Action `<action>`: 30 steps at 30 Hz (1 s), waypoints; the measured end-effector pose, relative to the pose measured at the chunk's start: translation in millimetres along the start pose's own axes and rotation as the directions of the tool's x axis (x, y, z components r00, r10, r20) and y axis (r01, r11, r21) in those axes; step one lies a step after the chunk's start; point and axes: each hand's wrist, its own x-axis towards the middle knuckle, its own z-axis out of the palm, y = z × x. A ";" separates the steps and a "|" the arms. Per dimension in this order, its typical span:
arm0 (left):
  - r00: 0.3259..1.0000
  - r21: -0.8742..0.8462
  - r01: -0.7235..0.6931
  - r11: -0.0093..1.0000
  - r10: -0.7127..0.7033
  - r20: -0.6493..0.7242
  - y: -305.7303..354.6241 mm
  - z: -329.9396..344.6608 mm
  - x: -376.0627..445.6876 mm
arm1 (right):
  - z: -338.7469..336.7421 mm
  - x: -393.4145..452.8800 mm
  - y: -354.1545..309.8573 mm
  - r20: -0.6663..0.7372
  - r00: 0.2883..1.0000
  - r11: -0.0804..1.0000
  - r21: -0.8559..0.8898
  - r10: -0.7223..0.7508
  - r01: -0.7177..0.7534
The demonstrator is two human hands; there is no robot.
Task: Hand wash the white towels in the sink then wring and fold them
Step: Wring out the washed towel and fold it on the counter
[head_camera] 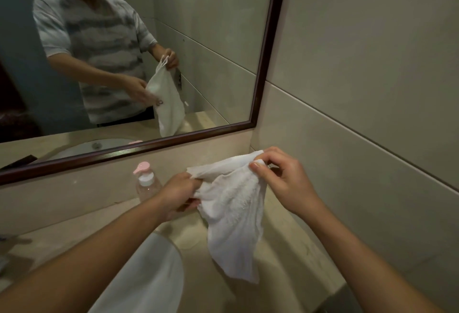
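Beige stone counter [285,250] under my hands; left hand [178,192] and right hand [283,176] each pinch the white towel [233,218] beside the sink [149,275], below the mirror [268,51].

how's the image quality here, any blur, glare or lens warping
Head view: dim, warm light with no glare; the mirror frame bows from wide-angle distortion; the towel and both hands, left and right, are fairly sharp; the mirror reflection looks soft.

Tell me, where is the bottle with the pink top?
In the head view, the pump bottle stands on the counter against the back wall, under the mirror, just left of the left hand.
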 end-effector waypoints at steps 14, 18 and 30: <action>0.955 0.082 -0.047 0.996 0.021 0.295 17.4 -16.2 -10.0 | -27.1 -9.3 15.9 -0.063 0.996 0.997 0.043 0.067 -0.064; 0.973 0.276 -0.209 0.938 0.171 0.157 8.7 -9.6 -9.9 | -24.1 -10.4 17.1 -0.060 0.996 0.997 0.035 0.064 -0.062; 0.936 0.202 -0.021 0.979 -0.052 0.347 12.5 -29.4 -21.5 | -20.1 -3.8 30.1 -0.088 0.990 0.994 0.026 0.107 -0.105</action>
